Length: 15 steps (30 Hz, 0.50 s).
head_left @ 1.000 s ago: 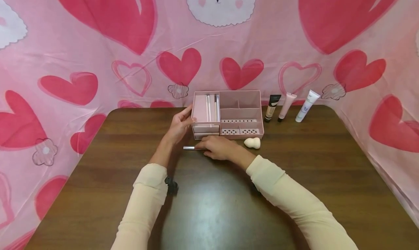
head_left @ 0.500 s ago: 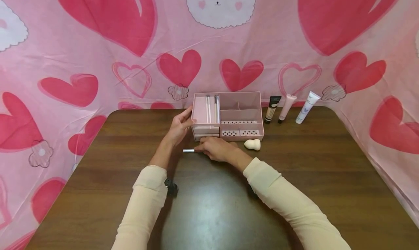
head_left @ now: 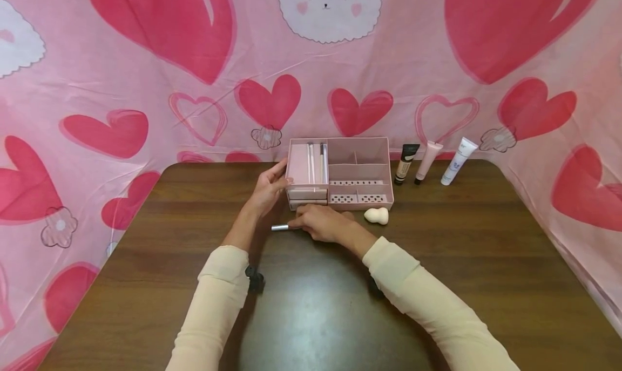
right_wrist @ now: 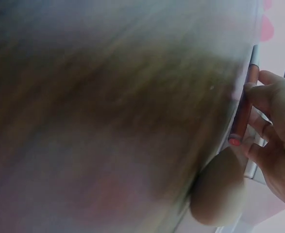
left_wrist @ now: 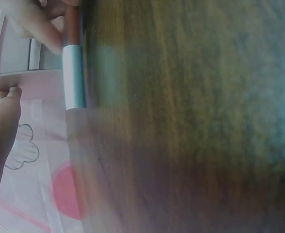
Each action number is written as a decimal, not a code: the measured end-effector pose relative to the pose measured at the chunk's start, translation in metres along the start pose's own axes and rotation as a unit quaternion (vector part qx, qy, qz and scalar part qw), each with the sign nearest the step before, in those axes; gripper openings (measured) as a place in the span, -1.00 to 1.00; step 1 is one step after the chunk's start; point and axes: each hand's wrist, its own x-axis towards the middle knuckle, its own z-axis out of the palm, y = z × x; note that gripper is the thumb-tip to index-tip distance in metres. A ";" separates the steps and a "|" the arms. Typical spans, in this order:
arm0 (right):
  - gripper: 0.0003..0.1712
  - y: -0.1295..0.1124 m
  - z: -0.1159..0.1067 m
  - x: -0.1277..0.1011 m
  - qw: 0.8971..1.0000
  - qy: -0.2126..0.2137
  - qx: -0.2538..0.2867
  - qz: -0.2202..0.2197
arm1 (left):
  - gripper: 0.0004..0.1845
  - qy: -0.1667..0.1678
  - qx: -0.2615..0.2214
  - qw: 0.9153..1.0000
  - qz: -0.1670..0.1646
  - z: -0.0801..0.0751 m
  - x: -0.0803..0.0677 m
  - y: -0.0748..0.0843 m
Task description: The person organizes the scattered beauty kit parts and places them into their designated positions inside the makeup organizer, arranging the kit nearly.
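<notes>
My right hand (head_left: pixel 318 222) pinches a lip gloss tube (head_left: pixel 280 228) just in front of the pink organizer's drawers. In the right wrist view the reddish-brown lip gloss tube (right_wrist: pixel 243 114) lies between thumb and fingers, its silver cap pointing away from the palm. My left hand (head_left: pixel 266 191) rests against the left wall of the organizer (head_left: pixel 298 160), its fingers fairly straight along the side and the thumb near the front corner. Several slim brushes (head_left: pixel 316 163) lie in the organizer's left top section. The right fingertips nearest the lower drawer (head_left: pixel 303 203) are partly hidden.
A cream makeup sponge (head_left: pixel 377 216) lies right of my right hand, before the organizer. To the organizer's right stand a black-capped tube (head_left: pixel 405 164), a pink tube (head_left: pixel 427 163) and a white tube (head_left: pixel 458 163). A heart-patterned cloth (head_left: pixel 204 128) hangs behind the wooden table (head_left: pixel 170 274).
The lip gloss tube's silver end has shifted slightly toward me with my right hand. My left hand stays at the organizer's side. The head view has tilted a little.
</notes>
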 end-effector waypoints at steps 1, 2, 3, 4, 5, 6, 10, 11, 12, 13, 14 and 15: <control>-0.59 -0.001 -0.001 0.000 1.000 -0.002 -0.002 -0.001 | -0.25 -0.001 0.000 1.000 0.001 0.000 0.000 0.000; -0.59 -0.003 -0.003 0.000 1.000 -0.003 -0.006 -0.002 | -0.24 -0.002 -0.001 1.000 0.002 0.001 -0.001 0.001; -0.59 -0.004 -0.004 0.000 1.000 -0.003 -0.011 -0.004 | -0.24 -0.004 0.000 1.000 0.002 0.001 -0.001 0.001; -0.59 -0.005 -0.006 0.000 1.000 -0.004 -0.015 -0.004 | -0.24 -0.005 -0.001 1.000 0.003 0.001 -0.001 0.001; -0.58 -0.006 -0.007 0.000 1.000 -0.003 -0.018 -0.005 | -0.24 -0.005 -0.002 1.000 0.003 0.001 -0.001 0.001; -0.59 -0.006 -0.008 0.000 1.000 -0.001 -0.020 -0.006 | -0.25 -0.005 -0.004 1.000 0.004 0.001 -0.001 0.000; -0.58 -0.006 -0.012 -0.002 1.000 0.007 -0.015 -0.010 | -0.24 0.000 -0.009 1.000 0.002 0.002 0.000 -0.001; -0.57 -0.006 -0.013 -0.003 1.000 0.008 -0.011 -0.010 | -0.24 0.001 -0.006 1.000 0.001 0.002 0.000 -0.001; -0.56 -0.006 -0.015 -0.004 1.000 0.008 -0.006 -0.009 | -0.24 0.003 -0.007 1.000 0.000 0.002 0.000 -0.001; -0.55 -0.005 -0.016 -0.004 1.000 0.007 -0.003 -0.005 | -0.24 0.004 -0.005 1.000 0.000 0.002 0.000 -0.001; -0.54 -0.005 -0.017 -0.005 1.000 0.008 -0.002 -0.004 | -0.25 0.005 -0.004 1.000 0.000 0.002 0.000 -0.001; -0.52 -0.004 -0.018 -0.006 1.000 0.008 -0.001 -0.001 | -0.25 0.005 -0.004 1.000 0.000 0.002 0.000 -0.001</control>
